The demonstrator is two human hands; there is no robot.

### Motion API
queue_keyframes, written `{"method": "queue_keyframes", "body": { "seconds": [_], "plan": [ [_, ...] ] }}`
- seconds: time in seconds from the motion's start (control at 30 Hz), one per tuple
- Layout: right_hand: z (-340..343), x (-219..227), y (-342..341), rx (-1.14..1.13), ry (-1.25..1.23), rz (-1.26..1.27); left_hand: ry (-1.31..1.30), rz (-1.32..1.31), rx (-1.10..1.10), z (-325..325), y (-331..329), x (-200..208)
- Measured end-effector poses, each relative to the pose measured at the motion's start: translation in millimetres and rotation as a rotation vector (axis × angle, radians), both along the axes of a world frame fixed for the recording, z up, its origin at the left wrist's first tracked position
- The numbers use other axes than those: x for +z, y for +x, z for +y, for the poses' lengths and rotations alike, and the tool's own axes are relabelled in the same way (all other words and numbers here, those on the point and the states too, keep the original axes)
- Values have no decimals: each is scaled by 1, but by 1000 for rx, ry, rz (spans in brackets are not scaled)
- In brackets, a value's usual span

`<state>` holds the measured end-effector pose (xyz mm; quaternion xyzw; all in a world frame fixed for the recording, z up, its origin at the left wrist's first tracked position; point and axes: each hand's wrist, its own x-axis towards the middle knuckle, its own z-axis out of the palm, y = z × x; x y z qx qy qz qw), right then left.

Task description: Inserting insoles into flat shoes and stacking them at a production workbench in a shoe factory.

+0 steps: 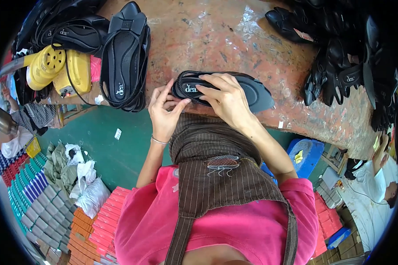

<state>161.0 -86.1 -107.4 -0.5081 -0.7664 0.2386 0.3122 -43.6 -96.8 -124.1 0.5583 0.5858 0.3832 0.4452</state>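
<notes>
A black sandal (257,96) lies sideways at the near edge of the worktable, its heel to the left and its open toe to the right. A braided strap (194,72) loops around the heel end, over an insole with a pale printed mark. My left hand (165,110) pinches the strap at the heel, index finger above and thumb below. Across the middle of the sandal, my right hand (227,98) grips it with bent fingers reaching over the insole. The palm of that hand hides part of the shoe.
Finished-looking black sandals (124,62) are stacked at the left of the worktable (199,39). Beside them stands a yellow device (73,73) with a cord. More black shoes (336,66) pile up at the right. Below are a blue stool (306,154) and stacked boxes (108,212).
</notes>
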Motion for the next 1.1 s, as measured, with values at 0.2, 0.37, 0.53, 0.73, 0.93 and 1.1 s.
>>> {"method": "queue_keyframes", "body": {
  "seconds": [0.2,0.37,0.53,0.73,0.93,1.1],
  "plan": [
    [5,-10,-8,14,-47,16,22,-75,79,3,0,-18],
    [5,-12,-12,63,-37,-60,-6,80,102,18,6,-16],
    [7,-20,-8,192,41,-123,-88,-123,174,27,9,-26],
    [14,-14,-9,400,-22,-179,-41,-134,170,33,10,-23],
    [-12,-3,-7,155,-44,-360,-50,-9,132,32,17,-11],
    [14,5,18,-192,104,-353,-136,180,-18,6,17,-5]
  ]
}}
